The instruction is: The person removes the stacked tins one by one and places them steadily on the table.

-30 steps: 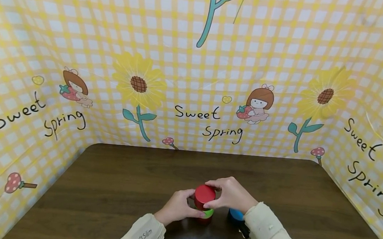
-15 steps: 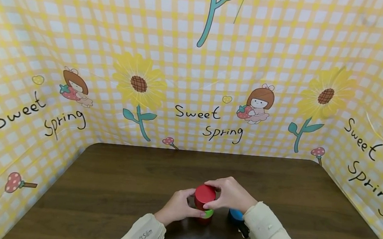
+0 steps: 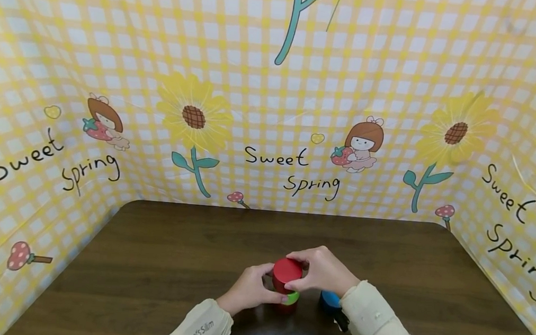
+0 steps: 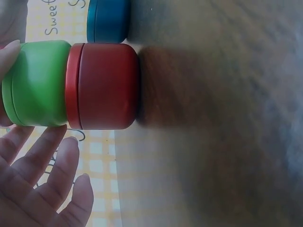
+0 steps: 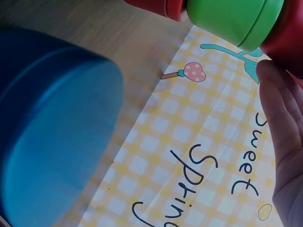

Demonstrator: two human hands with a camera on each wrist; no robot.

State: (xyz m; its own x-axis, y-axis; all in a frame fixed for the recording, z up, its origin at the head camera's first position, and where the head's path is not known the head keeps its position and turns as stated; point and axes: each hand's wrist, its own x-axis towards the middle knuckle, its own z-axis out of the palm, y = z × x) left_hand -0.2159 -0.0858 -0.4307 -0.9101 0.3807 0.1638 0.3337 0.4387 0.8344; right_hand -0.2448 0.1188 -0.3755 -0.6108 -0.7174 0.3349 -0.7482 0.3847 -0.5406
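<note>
Three small round lidded tins stand stacked upright near the table's front. At the bottom is a red tin (image 4: 109,87), and the green tin (image 4: 40,85) sits on it. On top is another red tin (image 3: 287,271), its lid facing up. My left hand (image 3: 248,290) holds the green tin from the left, thumb on the near side and fingers around the far side. From the right, my right hand (image 3: 326,271) grips the upper red tin between thumb and fingers. Part of the green tin is hidden by my left thumb.
A blue tin (image 3: 331,299) stands right of the stack, partly covered by my right wrist; it looms large in the right wrist view. Checked cloth (image 3: 274,93) walls rise behind and beside the brown table (image 3: 195,235).
Almost nothing differs. Both hands keep their places on the stack, and the tins stay where they were.
</note>
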